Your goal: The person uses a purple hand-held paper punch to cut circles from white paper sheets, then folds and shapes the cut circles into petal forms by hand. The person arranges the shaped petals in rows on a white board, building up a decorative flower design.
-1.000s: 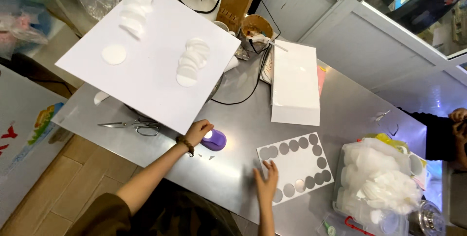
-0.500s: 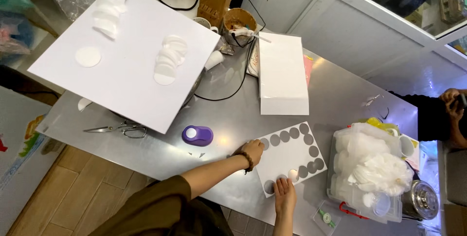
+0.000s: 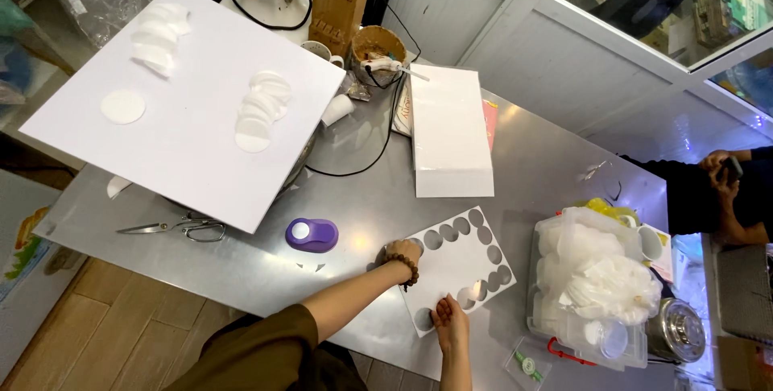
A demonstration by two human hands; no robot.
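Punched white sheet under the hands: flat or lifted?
Flat. The white sheet lies spread on the steel table, left hand and right hand pressing on it.

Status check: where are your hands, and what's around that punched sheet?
Left hand on top-left edge of punched white sheet; right hand pressing its lower edge. Purple punch left of it, apart. Scissors farther left.
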